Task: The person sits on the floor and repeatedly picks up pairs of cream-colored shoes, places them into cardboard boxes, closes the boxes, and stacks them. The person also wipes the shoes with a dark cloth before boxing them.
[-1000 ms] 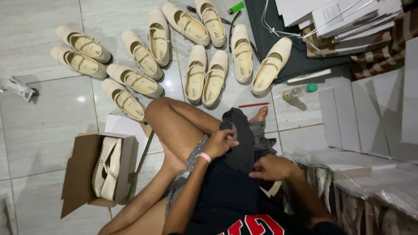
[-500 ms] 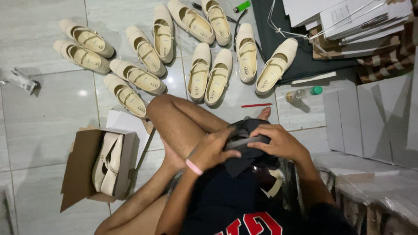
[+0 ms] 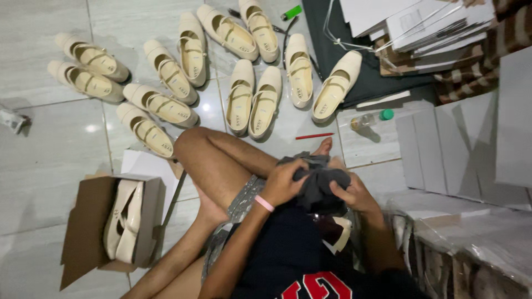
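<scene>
Grey cloth (image 3: 320,185), dark and bunched, sits in the person's lap, just over the crossed legs and against the black shirt; the left hand (image 3: 284,182) is closed on its left side, fingers curled into the fabric, a pink band (image 3: 264,203) on that wrist; the right hand (image 3: 354,194) grips the cloth's right edge from below, thumb pressed on top; whether anything is wrapped inside the cloth I cannot tell; on the tiled floor (image 3: 50,149) ahead lie many cream strap shoes (image 3: 244,97), set in loose pairs and rows; a thin red pencil (image 3: 314,135) lies on the tile just beyond the bare toes; a small clear bottle with a green cap (image 3: 370,119) lies on its side near it; a green lighter (image 3: 291,12) lies near the top edge; to the left an open cardboard box (image 3: 83,232) holds one more cream pair (image 3: 124,221), side by side; stacks of flat white cards (image 3: 460,149) lie at the right.
</scene>
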